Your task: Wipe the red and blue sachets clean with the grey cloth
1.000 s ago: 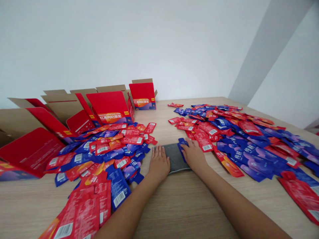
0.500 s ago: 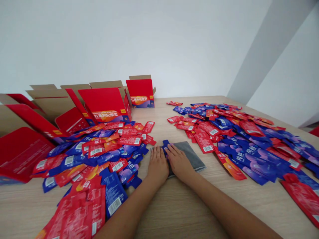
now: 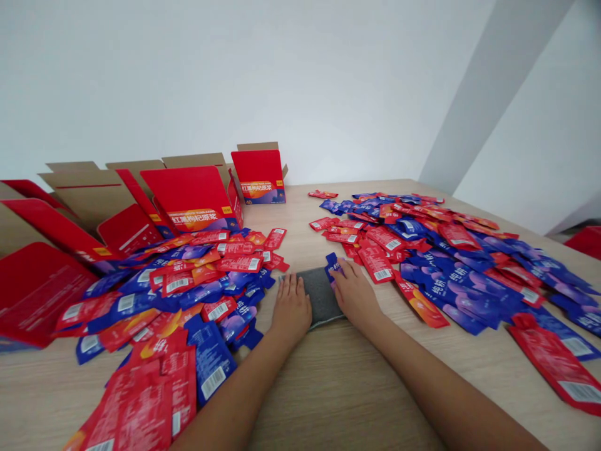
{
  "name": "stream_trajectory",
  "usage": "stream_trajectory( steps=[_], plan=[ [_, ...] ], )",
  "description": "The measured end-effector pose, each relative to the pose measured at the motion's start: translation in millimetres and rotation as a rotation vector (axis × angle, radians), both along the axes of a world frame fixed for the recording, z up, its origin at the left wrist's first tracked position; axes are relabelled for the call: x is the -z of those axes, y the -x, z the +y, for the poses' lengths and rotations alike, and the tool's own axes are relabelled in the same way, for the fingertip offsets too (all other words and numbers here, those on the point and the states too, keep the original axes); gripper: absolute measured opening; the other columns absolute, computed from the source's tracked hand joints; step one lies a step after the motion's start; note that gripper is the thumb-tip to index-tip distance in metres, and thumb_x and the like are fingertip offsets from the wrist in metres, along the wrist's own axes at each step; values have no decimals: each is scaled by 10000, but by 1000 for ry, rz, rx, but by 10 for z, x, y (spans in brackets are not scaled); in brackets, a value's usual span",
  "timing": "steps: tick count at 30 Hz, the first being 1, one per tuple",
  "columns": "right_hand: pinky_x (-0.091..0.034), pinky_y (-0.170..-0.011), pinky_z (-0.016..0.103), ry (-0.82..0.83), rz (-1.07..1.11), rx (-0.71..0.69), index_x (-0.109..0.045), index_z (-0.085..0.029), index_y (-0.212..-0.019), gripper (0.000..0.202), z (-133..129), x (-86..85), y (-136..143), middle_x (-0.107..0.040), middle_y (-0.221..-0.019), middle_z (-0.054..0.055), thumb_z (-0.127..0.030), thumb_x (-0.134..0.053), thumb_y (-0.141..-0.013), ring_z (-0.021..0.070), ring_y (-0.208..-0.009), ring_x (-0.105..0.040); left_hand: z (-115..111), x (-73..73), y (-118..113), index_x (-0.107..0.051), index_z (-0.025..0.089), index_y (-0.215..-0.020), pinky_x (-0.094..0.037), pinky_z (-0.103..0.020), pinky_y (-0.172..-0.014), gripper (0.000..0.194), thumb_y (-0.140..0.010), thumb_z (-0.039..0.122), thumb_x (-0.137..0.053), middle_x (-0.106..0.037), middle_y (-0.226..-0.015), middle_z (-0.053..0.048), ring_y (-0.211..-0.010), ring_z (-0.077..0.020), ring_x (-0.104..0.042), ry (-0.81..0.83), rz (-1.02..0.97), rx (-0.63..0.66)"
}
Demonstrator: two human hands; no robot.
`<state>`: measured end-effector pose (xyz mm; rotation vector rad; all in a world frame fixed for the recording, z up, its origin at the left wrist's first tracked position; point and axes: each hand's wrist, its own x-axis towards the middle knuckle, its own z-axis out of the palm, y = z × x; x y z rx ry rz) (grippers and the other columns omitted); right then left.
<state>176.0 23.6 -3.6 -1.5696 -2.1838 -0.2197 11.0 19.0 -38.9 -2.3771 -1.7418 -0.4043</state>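
Note:
On the wooden table in front of me lies a dark grey cloth (image 3: 323, 294), folded flat. My left hand (image 3: 292, 305) rests palm down on its left end, fingers stretched out and holding nothing. Over the right part of the cloth, my right hand (image 3: 355, 293) has its fingers curled over a blue sachet (image 3: 332, 263) with white characters. Only the sachet's top end shows; the rest is under the hand. A heap of red and blue sachets (image 3: 183, 282) spreads just left of my left hand. Another heap of sachets (image 3: 422, 244) lies beyond my right hand.
Red cardboard boxes (image 3: 188, 194) with raised flaps stand in a row at the back left. A separate red box (image 3: 258, 175) stands near the wall. Red sachets (image 3: 141, 401) lie by my left forearm, and one red sachet (image 3: 554, 363) lies far right.
My right hand has moved right across the cloth, and the blue sachet has gone with it. My left hand stays on the cloth's left end. The hands are now farther apart.

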Motion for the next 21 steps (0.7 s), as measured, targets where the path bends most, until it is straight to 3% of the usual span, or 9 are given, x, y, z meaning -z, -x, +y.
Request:
stream_trajectory(
  steps=[3,6,14,21],
  plan=[
    [-382,-1011,454,-118,78,-209,-549,-126,-1219,379,-106,-125,119,-483,-1317,155,-153,-388,-876,248,-1240,-402,-19,-40,-12,-472,4,-1280,-293,-481,-1065,468,-873,180,-322,-427,-1375,-221,-1312,-298,-349,29,7,-6],
    [-377,-1030,437,-95,73,-361,-481,-88,-1286,423,-177,-129,243,-472,-1340,161,-158,-356,-887,231,-1266,-385,-30,-62,-27,-436,-28,-1299,-272,-496,-1072,491,-864,175,-332,-404,-1381,-244,-1320,-313,-327,55,20,-44],
    [-336,-1064,412,178,-160,-295,-522,-21,-1259,436,-89,261,339,-468,-1350,189,-133,-352,-873,259,-1299,-372,-12,1,1,-407,-66,-1307,-289,-492,-1062,534,-827,164,-371,-345,-1393,-290,-1332,-345,-282,87,65,-32],
    [-306,-1085,365,174,-261,-352,-551,-32,-1227,420,339,122,389,-539,-1287,170,-124,-329,-882,208,-1278,-410,-18,-16,-19,-424,-80,-1292,-292,-481,-1064,499,-871,171,-330,-362,-1380,-295,-1325,-349,-294,86,60,-48]
  ],
)
